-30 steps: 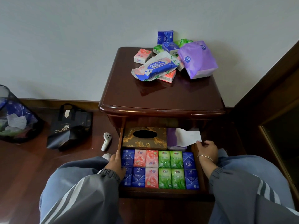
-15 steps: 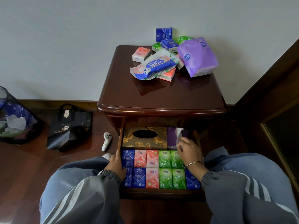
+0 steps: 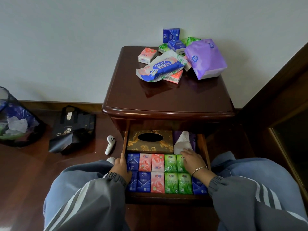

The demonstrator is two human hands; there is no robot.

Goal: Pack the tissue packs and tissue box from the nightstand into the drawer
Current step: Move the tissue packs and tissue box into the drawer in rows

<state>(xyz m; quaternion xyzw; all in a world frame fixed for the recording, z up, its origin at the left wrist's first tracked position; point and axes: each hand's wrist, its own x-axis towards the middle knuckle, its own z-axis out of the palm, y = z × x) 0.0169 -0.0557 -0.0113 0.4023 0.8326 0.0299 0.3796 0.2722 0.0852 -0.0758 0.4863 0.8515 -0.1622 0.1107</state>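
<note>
- While my left hand (image 3: 122,167) grips the left wall of the drawer (image 3: 166,196), low in the middle of the frame, my right hand (image 3: 191,161) lies flat over the green tissue packs (image 3: 170,164), fingers nearly straight and holding nothing.
- My right fingertips (image 3: 183,153) touch the white tissue (image 3: 181,144) sticking out of a purple pack (image 3: 193,139) at the drawer's back right.
- At the drawer's back left, the gold tissue box (image 3: 150,146) sits beside that pack.
- Blue, pink and green packs fill two rows in front.
- On the nightstand (image 3: 166,100), upper right, more packs lie heaped: a wipes pack (image 3: 160,67), a big purple pack (image 3: 205,59), a pink pack (image 3: 147,55).
- A black bag (image 3: 73,130) stands at the left.
</note>
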